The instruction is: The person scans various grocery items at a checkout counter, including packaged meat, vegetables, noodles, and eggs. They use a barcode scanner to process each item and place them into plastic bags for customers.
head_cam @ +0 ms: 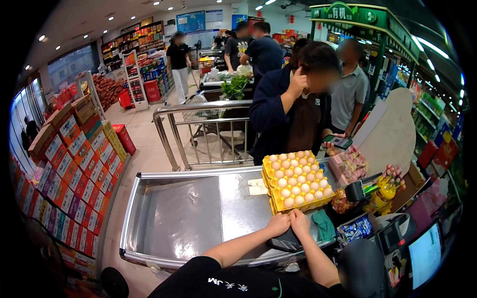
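Stacked yellow egg trays (pixel 270 186) filled with pale brown eggs (pixel 298 178) rest at the right end of a metal checkout counter (pixel 179 219). At the near edge of the stack, my left hand (pixel 279 224) and my right hand (pixel 299 224) are side by side, fingers curled and close together. Whether they pinch something small or touch the tray cannot be made out. Beneath my forearms lies a dark object (pixel 285 242), partly covered. A crumpled green cloth (pixel 324 225) is just right of my right hand.
Across the counter a person (pixel 290 100) leans in, holding a phone (pixel 337 141). Pink packaged sweets (pixel 348 164), a black scanner-like device (pixel 354 192), a box of blue-wrapped snacks (pixel 356 228) and a lit monitor (pixel 425 253) crowd the right. A steel railing (pixel 203 106) stands behind the counter; stacked cartons (pixel 74 160) line the left.
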Motion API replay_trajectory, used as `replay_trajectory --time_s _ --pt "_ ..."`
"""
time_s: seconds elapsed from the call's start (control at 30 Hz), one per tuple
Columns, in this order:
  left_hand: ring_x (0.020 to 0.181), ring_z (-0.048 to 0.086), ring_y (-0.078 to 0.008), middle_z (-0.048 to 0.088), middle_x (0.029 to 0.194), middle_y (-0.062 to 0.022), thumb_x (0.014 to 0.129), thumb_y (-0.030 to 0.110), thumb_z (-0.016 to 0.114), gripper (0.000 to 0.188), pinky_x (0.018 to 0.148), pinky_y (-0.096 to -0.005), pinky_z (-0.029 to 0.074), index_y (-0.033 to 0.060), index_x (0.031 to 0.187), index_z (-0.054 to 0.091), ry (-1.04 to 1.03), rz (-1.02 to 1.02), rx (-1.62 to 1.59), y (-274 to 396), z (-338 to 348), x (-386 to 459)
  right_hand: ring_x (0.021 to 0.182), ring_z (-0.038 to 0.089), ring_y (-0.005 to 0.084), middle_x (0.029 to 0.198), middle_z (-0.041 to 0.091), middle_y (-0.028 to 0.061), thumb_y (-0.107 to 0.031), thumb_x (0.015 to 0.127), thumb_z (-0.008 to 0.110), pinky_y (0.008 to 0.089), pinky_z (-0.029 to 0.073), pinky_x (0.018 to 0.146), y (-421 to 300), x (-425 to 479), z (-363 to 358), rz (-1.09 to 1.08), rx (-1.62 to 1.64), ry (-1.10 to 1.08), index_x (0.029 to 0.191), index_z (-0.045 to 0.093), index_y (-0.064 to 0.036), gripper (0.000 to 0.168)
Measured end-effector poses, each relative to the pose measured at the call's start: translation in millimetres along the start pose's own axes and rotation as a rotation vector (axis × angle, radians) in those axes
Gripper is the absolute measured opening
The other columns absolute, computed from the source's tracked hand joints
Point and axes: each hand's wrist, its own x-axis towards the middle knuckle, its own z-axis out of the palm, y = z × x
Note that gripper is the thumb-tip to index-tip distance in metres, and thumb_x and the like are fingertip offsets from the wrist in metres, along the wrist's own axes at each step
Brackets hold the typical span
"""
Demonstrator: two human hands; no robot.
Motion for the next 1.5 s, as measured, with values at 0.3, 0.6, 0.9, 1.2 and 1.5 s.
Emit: replay_trajectory --time_s 0.3,0.6,0.9,1.2,1.5 --pt "0.074 0.058 -0.0339 0.064 0.080 -0.0130 0.084 0.020 0.045 0.024 0.067 -0.0446 0.047 0.0061 0.079 0.063 0.026 -0.047 0.032 11 -9 -1 0.078 0.058 0.0413 0.081 0.063 0.0195 -0.031 0.087 0.047 0.0494 0.045 0.067 -3 -1 -3 0.057 0.008 -0.025 0.081 0.061 -0.007 0.029" --pt "0.074 0.059 -0.0346 0.063 0.079 -0.0150 0.084 0.020 0.047 0.024 0.067 -0.0450 0.047 0.0038 0.077 0.062 0.039 -0.027 0.034 13 -11 -1 0.079 0.058 0.0407 0.082 0.063 0.0187 -0.032 0.086 0.047 0.0486 0.045 0.068 0 0 -2 0.057 -0.003 -0.038 0.083 0.062 -0.008 0.028" --pt "0.073 0.059 -0.0345 0.064 0.080 -0.0137 0.084 0.021 0.047 0.023 0.067 -0.0452 0.048 0.0060 0.078 0.063 0.030 -0.013 0.063 5 -5 0 0.080 0.059 0.0402 0.083 0.064 0.0184 -0.033 0.086 0.048 0.0487 0.045 0.068 0 0 -2 0.051 0.006 -0.044 0.083 0.062 -0.008 0.028" --pt "0.074 0.059 -0.0345 0.063 0.077 -0.0150 0.084 0.021 0.048 0.024 0.067 -0.0450 0.048 0.0048 0.078 0.064 0.032 -0.031 0.060 8 -6 0 0.078 0.059 0.0405 0.082 0.063 0.0193 -0.032 0.086 0.049 0.0483 0.045 0.067 -2 0 -5 0.030 0.047 -0.022 0.081 0.061 -0.006 0.029" --pt "0.072 0.059 -0.0341 0.063 0.076 -0.0142 0.084 0.022 0.048 0.024 0.068 -0.0446 0.048 0.0050 0.076 0.064 0.064 -0.023 0.056 6 -3 -1 0.076 0.059 0.0390 0.080 0.063 0.0184 -0.031 0.086 0.050 0.0464 0.046 0.065 0 -1 -4 0.026 0.050 -0.011 0.082 0.063 -0.007 0.027"
